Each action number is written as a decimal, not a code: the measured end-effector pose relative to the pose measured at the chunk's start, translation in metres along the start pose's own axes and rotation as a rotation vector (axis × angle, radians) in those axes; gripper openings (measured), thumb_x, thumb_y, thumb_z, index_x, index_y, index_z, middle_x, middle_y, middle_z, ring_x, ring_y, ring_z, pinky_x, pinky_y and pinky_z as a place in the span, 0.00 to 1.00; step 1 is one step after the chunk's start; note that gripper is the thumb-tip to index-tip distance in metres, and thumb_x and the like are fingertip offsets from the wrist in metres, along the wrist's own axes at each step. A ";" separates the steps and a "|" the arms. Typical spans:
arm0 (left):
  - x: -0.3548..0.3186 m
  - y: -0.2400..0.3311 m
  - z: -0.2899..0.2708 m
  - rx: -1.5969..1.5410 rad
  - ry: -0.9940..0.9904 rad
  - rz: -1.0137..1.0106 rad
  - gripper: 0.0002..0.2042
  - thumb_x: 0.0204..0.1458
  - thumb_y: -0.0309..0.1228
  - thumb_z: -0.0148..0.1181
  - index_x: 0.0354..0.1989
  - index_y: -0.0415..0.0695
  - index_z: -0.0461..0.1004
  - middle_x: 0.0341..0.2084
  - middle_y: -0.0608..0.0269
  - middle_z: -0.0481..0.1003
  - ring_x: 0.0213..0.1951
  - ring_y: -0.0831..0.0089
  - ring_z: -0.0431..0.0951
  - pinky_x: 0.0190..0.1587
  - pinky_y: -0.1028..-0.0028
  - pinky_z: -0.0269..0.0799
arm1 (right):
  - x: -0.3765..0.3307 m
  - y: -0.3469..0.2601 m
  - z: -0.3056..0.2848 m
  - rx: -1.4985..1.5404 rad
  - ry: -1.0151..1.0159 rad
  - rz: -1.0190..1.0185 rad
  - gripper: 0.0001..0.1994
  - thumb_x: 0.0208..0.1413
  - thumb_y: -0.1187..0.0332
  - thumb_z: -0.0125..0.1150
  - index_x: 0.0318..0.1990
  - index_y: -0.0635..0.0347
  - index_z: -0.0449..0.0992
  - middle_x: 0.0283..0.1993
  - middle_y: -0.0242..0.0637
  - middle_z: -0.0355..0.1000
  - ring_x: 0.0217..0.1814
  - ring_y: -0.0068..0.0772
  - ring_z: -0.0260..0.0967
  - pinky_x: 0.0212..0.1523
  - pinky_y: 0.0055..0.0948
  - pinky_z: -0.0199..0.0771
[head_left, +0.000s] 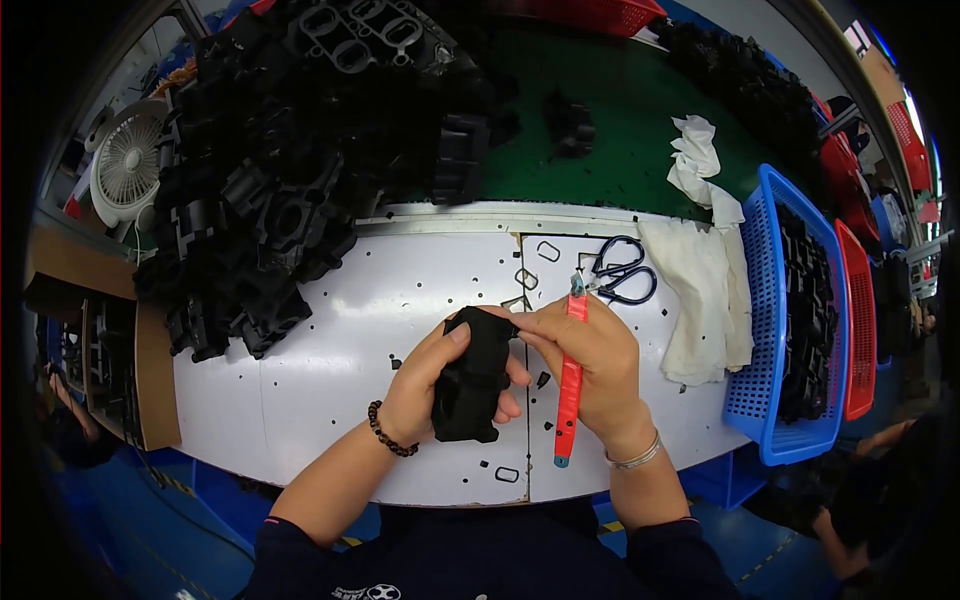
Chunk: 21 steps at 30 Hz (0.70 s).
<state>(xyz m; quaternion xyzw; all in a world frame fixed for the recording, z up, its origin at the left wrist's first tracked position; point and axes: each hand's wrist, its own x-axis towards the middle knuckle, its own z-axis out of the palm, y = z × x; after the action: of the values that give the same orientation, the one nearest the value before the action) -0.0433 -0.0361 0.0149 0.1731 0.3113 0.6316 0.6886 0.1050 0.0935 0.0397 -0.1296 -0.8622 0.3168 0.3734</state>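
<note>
My left hand [412,385] is wrapped round a black molded plastic part [472,380], thumb on its near face and fingertips showing past its right side. The part is held upright above the white worktable. My right hand [592,360] is closed, with a long flat red-handled tool [568,405] held between its fingers and lying across them. A teal tip shows at each end of the tool; I cannot make out a blade. The right thumb and forefinger pinch at the part's upper right corner, and what lies between them is too small to tell.
Dark-handled scissors [625,270] and a white cloth [685,300] lie right of my hands. Black scraps and thin rings dot the white tabletop [340,400]. A blue basket [750,390] of black parts stands right; a heap of black parts [290,210] covers the left.
</note>
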 end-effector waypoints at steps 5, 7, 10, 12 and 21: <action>0.001 0.001 -0.004 -0.026 -0.053 -0.075 0.26 0.65 0.49 0.35 0.62 0.42 0.57 0.42 0.40 0.75 0.32 0.59 0.83 0.33 0.68 0.83 | 0.001 0.006 -0.003 -0.152 -0.019 -0.192 0.14 0.40 0.77 0.65 0.39 0.60 0.80 0.28 0.33 0.72 0.26 0.31 0.64 0.25 0.28 0.64; 0.001 0.002 -0.005 -0.095 -0.064 -0.095 0.27 0.65 0.49 0.34 0.63 0.41 0.56 0.44 0.39 0.74 0.32 0.57 0.83 0.33 0.68 0.83 | 0.003 0.003 -0.004 -0.259 -0.052 -0.250 0.14 0.40 0.75 0.63 0.39 0.60 0.80 0.28 0.32 0.72 0.25 0.31 0.64 0.25 0.28 0.64; 0.002 0.000 -0.010 -0.229 -0.109 -0.125 0.28 0.64 0.49 0.33 0.64 0.40 0.55 0.47 0.36 0.72 0.32 0.55 0.83 0.33 0.67 0.84 | 0.004 0.002 -0.006 -0.322 -0.098 -0.276 0.13 0.40 0.75 0.63 0.38 0.60 0.80 0.29 0.32 0.71 0.26 0.31 0.64 0.25 0.28 0.64; 0.004 -0.001 -0.013 -0.294 -0.140 -0.135 0.29 0.64 0.49 0.33 0.65 0.40 0.54 0.48 0.34 0.71 0.32 0.53 0.83 0.33 0.66 0.84 | 0.004 0.003 -0.007 -0.326 -0.119 -0.260 0.13 0.40 0.75 0.64 0.37 0.60 0.79 0.28 0.32 0.72 0.26 0.31 0.64 0.25 0.28 0.65; 0.003 0.000 -0.016 -0.547 -0.241 -0.197 0.30 0.63 0.47 0.32 0.63 0.31 0.56 0.48 0.27 0.69 0.32 0.48 0.83 0.32 0.65 0.85 | 0.002 0.007 -0.003 -0.114 -0.073 -0.089 0.08 0.45 0.77 0.66 0.35 0.60 0.78 0.30 0.34 0.74 0.28 0.33 0.68 0.27 0.29 0.67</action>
<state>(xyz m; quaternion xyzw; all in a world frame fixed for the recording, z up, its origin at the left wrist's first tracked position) -0.0536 -0.0353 0.0017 0.0240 0.0615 0.5971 0.7995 0.1061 0.1006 0.0379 -0.1005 -0.8968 0.2545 0.3477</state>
